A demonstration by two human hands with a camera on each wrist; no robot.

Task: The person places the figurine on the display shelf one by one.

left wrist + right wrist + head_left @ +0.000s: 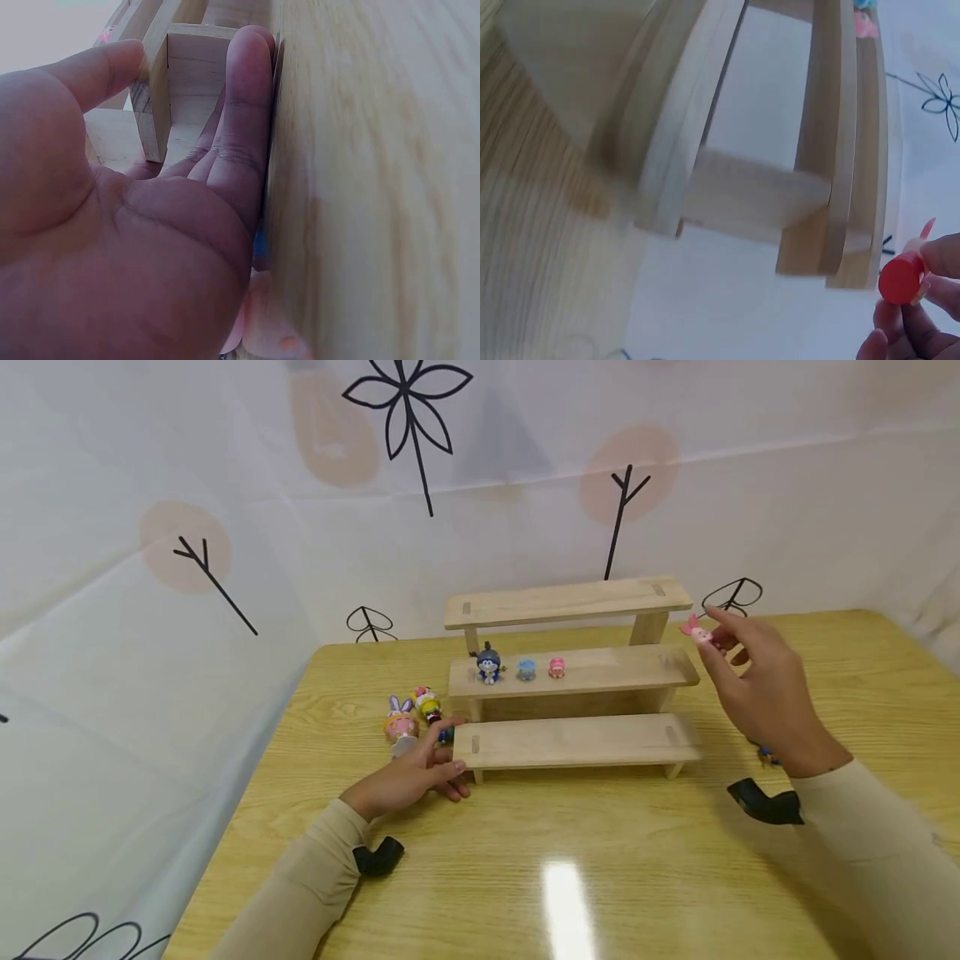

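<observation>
A three-tier wooden display stand (577, 742) stands on the table. My left hand (408, 781) holds the left end of its bottom tier, the thumb against the wooden edge (150, 105) and the fingers reaching beneath. Just right of the stand, my right hand (768, 685) pinches a small pink long-eared figurine (701, 633) in the air. The figurine's round red base (901, 279) faces the right wrist camera. On the middle tier stand a dark-blue figurine (488, 663), a light-blue one (527, 670) and a pink one (557, 667).
Left of the stand lie a bunny-eared figurine (401, 722) and a yellow-green one (429, 703), near my left hand. A small blue figurine (767, 755) is partly hidden by my right wrist. A patterned white cloth (525, 527) hangs behind the table (480, 877).
</observation>
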